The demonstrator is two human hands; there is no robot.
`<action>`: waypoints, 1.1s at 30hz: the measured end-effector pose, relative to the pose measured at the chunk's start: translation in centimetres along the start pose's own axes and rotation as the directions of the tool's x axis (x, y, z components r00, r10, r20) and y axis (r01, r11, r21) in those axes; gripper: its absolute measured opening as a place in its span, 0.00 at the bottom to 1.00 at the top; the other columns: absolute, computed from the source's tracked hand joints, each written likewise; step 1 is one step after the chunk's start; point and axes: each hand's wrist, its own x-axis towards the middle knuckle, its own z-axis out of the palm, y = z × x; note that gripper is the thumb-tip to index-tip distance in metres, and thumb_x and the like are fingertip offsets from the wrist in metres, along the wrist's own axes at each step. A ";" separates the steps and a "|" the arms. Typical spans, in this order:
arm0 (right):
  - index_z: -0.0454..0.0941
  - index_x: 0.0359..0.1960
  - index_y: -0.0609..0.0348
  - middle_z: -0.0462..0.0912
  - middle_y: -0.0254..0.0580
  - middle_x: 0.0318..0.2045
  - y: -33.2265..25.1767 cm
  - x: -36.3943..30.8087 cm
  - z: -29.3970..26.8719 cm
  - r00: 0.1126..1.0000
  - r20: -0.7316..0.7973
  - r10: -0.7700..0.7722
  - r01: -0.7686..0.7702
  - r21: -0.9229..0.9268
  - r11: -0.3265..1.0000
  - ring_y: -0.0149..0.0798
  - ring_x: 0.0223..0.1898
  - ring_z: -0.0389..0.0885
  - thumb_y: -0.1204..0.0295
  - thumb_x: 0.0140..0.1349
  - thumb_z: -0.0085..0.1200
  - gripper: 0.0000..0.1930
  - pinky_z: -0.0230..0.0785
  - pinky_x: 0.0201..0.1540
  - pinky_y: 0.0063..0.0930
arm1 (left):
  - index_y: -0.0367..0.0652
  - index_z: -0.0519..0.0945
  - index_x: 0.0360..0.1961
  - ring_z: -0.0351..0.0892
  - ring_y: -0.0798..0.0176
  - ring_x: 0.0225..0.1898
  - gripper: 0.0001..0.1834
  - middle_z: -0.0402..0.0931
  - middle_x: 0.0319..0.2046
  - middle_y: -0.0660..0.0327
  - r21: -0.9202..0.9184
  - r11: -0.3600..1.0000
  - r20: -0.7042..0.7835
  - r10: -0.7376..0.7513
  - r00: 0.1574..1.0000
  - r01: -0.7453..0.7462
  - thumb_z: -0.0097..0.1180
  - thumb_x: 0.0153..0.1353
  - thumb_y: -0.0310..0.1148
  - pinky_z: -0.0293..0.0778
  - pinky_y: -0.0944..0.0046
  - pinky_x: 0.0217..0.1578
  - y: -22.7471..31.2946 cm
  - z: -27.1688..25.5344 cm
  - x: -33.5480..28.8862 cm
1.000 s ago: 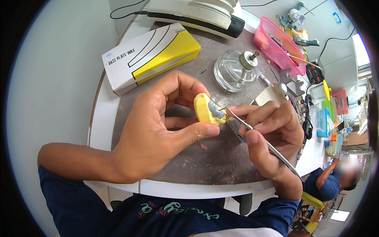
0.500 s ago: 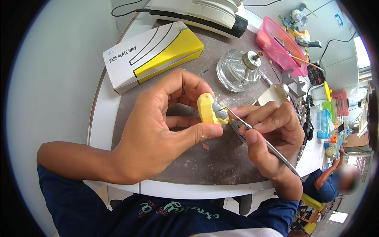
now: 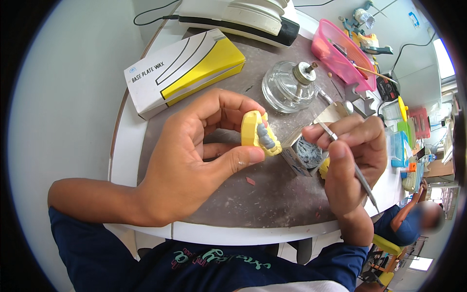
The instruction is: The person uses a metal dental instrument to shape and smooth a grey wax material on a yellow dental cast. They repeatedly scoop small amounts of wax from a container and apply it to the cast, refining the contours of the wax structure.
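Observation:
Between the thumb and fingers of my left hand [image 3: 194, 160] is a yellow dental cast [image 3: 251, 127], tilted on its side. Grey-blue wax [image 3: 264, 137] covers several of its teeth. My right hand [image 3: 355, 160] pinches a thin metal wax carver [image 3: 357, 170] like a pen, apart from the cast. Just left of that hand stands a small open box [image 3: 296, 160] filled with grey-blue shavings or wax scraps [image 3: 309, 152]. A yellow piece [image 3: 324, 168] shows partly behind my right fingers.
A glass spirit lamp [image 3: 290, 90] stands beyond my hands. To its left lies a white and yellow carton [image 3: 185, 70]; a pink basket [image 3: 335, 58] holds tools at the back right. A white machine [image 3: 238, 22] sits at the far edge. Another person [image 3: 406, 221] sits at far right.
My right hand has drawn the carver away from the wax, rightward, uncovering the small box. The cast has turned slightly in my left hand, showing more of the grey-blue wax.

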 end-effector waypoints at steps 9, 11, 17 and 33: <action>0.68 0.41 0.62 0.76 0.44 0.34 -0.6 0.0 -1.2 0.980 -0.193 -0.046 0.048 0.003 0.999 0.37 0.34 0.81 0.76 0.64 0.53 0.08 0.76 0.41 0.29 | 0.32 0.61 0.64 0.74 0.62 0.54 0.29 0.73 0.53 0.50 0.005 1.000 0.066 0.028 0.997 -0.028 0.53 0.66 0.34 0.76 0.59 0.53 0.3 -0.1 -0.8; 0.68 0.43 0.62 0.76 0.44 0.38 -0.4 -0.8 -2.2 0.988 -0.139 -0.069 0.075 0.032 0.997 0.36 0.37 0.82 0.81 0.63 0.54 0.09 0.75 0.41 0.25 | 0.33 0.60 0.65 0.74 0.60 0.55 0.29 0.73 0.53 0.50 -0.091 0.996 0.068 -0.004 0.998 0.011 0.51 0.67 0.36 0.78 0.55 0.50 0.2 0.2 -1.6; 0.72 0.42 0.64 0.76 0.44 0.39 1.1 0.0 -1.3 0.973 -0.142 -0.184 0.160 -0.163 0.974 0.33 0.36 0.81 0.79 0.63 0.56 0.08 0.74 0.37 0.22 | 0.38 0.58 0.67 0.73 0.60 0.57 0.30 0.71 0.57 0.52 -0.217 0.966 0.205 -0.096 0.974 0.141 0.48 0.69 0.41 0.81 0.54 0.47 -0.1 -1.6 -0.3; 0.76 0.38 0.69 0.78 0.49 0.38 0.4 -0.7 0.3 0.986 0.129 -0.104 0.117 -0.095 0.989 0.34 0.38 0.81 0.82 0.53 0.65 0.13 0.76 0.39 0.21 | 0.45 0.59 0.66 0.76 0.59 0.54 0.26 0.73 0.52 0.54 -0.386 0.916 0.302 0.008 0.953 0.114 0.47 0.69 0.36 0.82 0.55 0.45 -0.7 -1.9 0.4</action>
